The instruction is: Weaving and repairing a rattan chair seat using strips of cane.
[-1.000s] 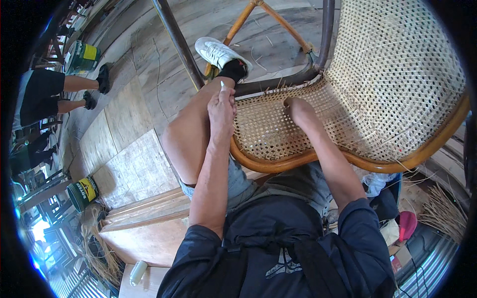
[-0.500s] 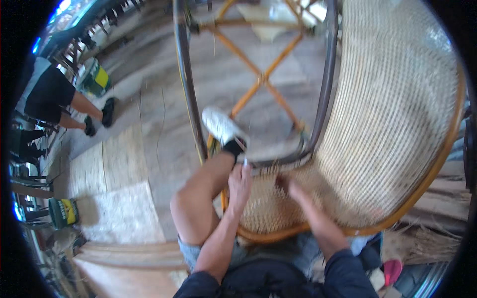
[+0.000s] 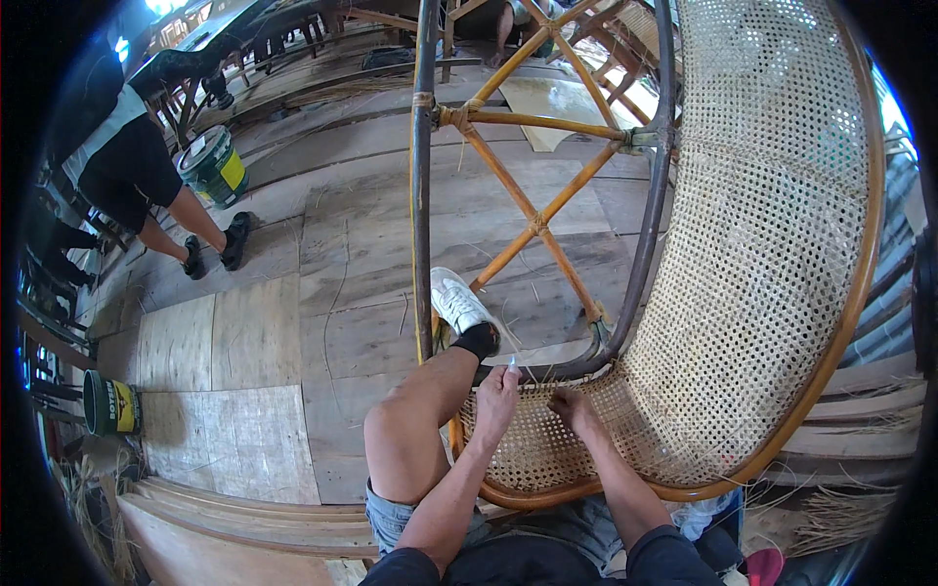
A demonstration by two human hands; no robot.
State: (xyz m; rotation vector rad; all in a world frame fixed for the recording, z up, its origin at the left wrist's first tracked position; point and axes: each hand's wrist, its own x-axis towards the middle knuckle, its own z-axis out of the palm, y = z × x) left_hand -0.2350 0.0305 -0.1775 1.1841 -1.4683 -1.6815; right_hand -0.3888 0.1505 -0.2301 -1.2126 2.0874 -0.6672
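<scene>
A woven cane chair (image 3: pixel 762 264) with a bent rattan rim lies across my lap, its dark frame poles reaching away from me. My left hand (image 3: pixel 496 402) is closed over the near left part of the weave, beside the dark pole. From its top pokes a small pale-tipped thing (image 3: pixel 512 361), too small to name. A little to the right, my right hand (image 3: pixel 578 410) bends its fingers together at the edge of the cane weave, close to the dark curved pole (image 3: pixel 576 369). Whatever its fingertips pinch is hidden.
Crossed rattan braces (image 3: pixel 536 225) span the chair frame, and my shoed foot (image 3: pixel 457 301) rests within it. Two dark green buckets (image 3: pixel 215 168) stand on the left, near a standing person (image 3: pixel 132 166). Stacked boards (image 3: pixel 254 532) lie at lower left, loose cane strips (image 3: pixel 845 518) at lower right.
The view has shifted, so the chair and floor sit lower and steadier in the picture. Both hands stay close to the same edge of the weave, the right one slightly nearer the left.
</scene>
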